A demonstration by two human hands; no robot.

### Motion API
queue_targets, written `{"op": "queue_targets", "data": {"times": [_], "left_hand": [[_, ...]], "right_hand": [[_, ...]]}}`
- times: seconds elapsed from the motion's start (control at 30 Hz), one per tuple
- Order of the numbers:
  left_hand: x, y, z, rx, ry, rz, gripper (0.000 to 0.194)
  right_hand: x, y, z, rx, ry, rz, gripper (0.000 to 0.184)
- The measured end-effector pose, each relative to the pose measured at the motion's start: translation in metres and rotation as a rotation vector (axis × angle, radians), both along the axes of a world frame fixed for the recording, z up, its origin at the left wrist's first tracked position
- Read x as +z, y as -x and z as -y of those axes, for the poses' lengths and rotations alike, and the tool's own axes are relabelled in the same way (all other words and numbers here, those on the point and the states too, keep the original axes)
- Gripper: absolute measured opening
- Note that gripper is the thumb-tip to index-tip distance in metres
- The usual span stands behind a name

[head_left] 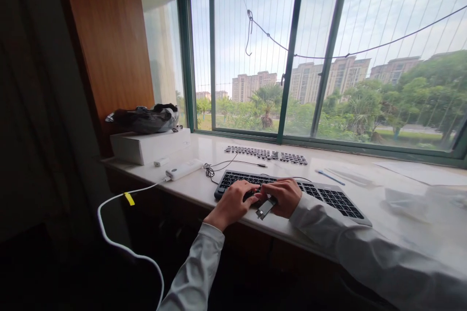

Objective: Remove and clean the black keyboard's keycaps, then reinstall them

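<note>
A dark keyboard (328, 197) lies on the pale stone sill (204, 189) in front of me. My left hand (233, 201) rests on its left end with curled fingers pressing down on the keys. My right hand (282, 195) is next to it, fingers closed on a small dark flat tool (265, 208) held at the keyboard's front edge. A row of removed keycaps (266, 154) lies farther back near the window frame.
A white box (149, 145) with a dark plastic bag (144, 119) on top stands at the left. A white power bank (184, 169) with a white cable (120, 248) lies beside it. A blue pen (329, 177) and papers (423, 175) are at the right.
</note>
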State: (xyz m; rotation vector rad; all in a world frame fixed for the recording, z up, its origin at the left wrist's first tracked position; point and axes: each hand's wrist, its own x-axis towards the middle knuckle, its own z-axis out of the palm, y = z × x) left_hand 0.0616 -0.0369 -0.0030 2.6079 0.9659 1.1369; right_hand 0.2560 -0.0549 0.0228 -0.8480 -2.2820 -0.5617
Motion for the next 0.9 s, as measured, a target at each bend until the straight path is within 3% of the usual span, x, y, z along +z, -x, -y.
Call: {"op": "queue_targets", "data": {"times": [0.17, 0.23, 0.6, 0.9], "left_hand": [[-0.003, 0.013, 0.001, 0.063, -0.011, 0.02, 0.029], [-0.004, 0.017, 0.001, 0.079, -0.019, 0.008, 0.026], [0.006, 0.018, -0.006, 0.01, -0.117, -0.176, 0.024], [0.008, 0.017, 0.0, 0.08, -0.198, -0.336, 0.026]], "right_hand": [[0.001, -0.027, 0.0, -0.236, 0.186, 0.11, 0.018], [0.0, -0.029, -0.002, -0.281, 0.288, 0.129, 0.025], [-0.002, -0.021, -0.003, -0.223, 0.427, 0.032, 0.025], [-0.007, -0.022, -0.005, -0.22, 0.495, -0.006, 0.019]]}}
